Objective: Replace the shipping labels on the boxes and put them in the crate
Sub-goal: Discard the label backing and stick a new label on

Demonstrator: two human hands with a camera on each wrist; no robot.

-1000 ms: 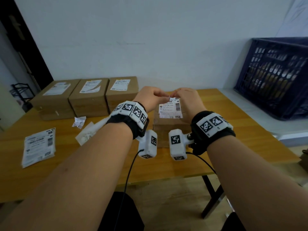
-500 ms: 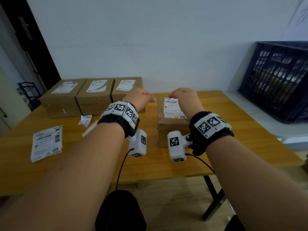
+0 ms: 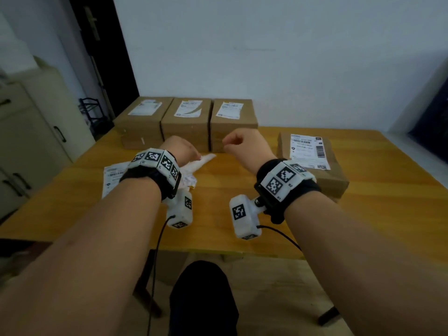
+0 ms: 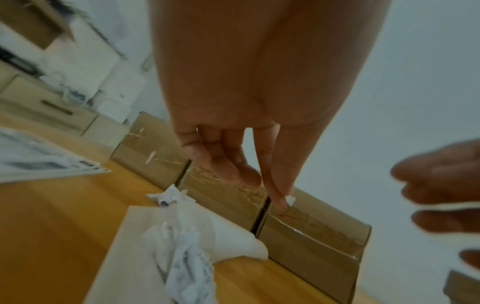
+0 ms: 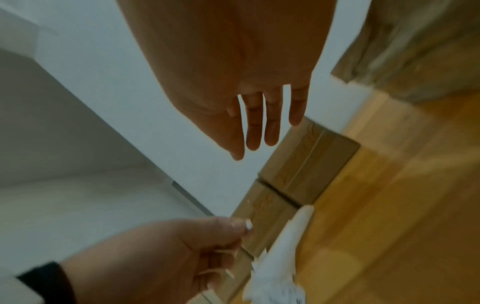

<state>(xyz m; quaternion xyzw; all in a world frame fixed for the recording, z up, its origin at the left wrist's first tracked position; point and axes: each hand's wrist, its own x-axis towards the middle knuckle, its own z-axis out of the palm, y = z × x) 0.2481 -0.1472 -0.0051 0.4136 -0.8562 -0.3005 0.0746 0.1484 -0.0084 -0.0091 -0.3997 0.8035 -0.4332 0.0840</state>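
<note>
Hands hover over the desk (image 3: 242,214): left hand (image 3: 181,149) above crumpled paper (image 3: 194,166), right hand (image 3: 244,144) loosely curled, labelled box (image 3: 312,166) just right. Left wrist view: fingertips (image 4: 281,197) pinch a white scrap (image 4: 290,200). Right wrist view: fingers (image 5: 254,127) hang straight, grip wide, holding nothing.

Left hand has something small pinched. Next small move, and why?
Probably drop it. The left hand pinches a small white scrap between thumb and forefinger, with the crumpled paper pile close by on the table. Releasing it there would free the hand for the back boxes.
</note>
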